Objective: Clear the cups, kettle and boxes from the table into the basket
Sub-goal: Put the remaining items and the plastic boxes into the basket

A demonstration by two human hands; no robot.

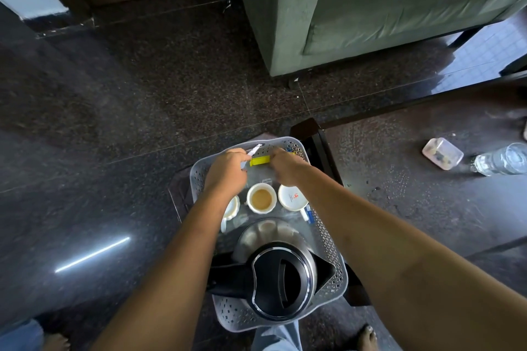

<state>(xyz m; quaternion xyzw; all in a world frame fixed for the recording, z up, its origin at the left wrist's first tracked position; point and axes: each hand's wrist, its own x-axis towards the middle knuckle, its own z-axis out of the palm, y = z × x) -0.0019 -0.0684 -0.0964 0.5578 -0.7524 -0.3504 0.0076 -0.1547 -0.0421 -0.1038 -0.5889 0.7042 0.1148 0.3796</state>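
A grey perforated basket [330, 239] stands on the dark floor beside the table. Inside it are a steel kettle [281, 273] with a black lid, a white cup [261, 198] holding brown drink, a second white cup [292, 197] with a red logo, and a third cup [231, 208] partly hidden under my left wrist. At the basket's far end my left hand [226, 169] pinches a thin white sachet [254, 149]. My right hand [286, 167] holds the end of a yellow packet [259, 160]. Both hands are curled over a clear box there.
The dark glossy table [413, 194] is to the right, with a small clear plastic box [442, 153] and a lying clear water bottle [502, 159] on it. A green sofa [370, 8] stands behind. My bare feet [368, 336] are near the basket.
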